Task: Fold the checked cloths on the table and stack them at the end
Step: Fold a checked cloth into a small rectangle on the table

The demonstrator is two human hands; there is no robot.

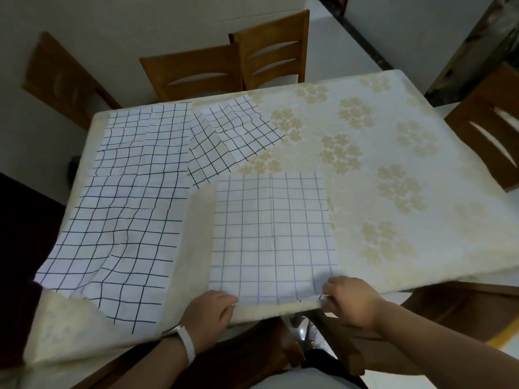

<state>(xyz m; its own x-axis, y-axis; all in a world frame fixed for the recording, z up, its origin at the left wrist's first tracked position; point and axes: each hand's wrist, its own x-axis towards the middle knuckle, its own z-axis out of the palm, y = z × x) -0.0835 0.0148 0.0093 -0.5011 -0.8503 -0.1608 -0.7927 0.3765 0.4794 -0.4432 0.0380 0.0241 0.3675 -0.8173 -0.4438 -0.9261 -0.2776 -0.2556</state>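
Note:
A white cloth with a faint blue check (271, 237) lies flat at the table's near edge, a crease down its middle. My left hand (209, 313) pinches its near left corner and my right hand (351, 300) pinches its near right corner. A large white cloth with a black check (126, 209) covers the left side of the table and hangs over the near left edge. A smaller wrinkled black-check cloth (230, 136) lies tilted at the back, beside the large one.
The table (393, 169) wears a cream cover with a pale flower print, bare on its right half. Wooden chairs stand at the far side (207, 71), at the right (488, 124) and at the far left (64, 80).

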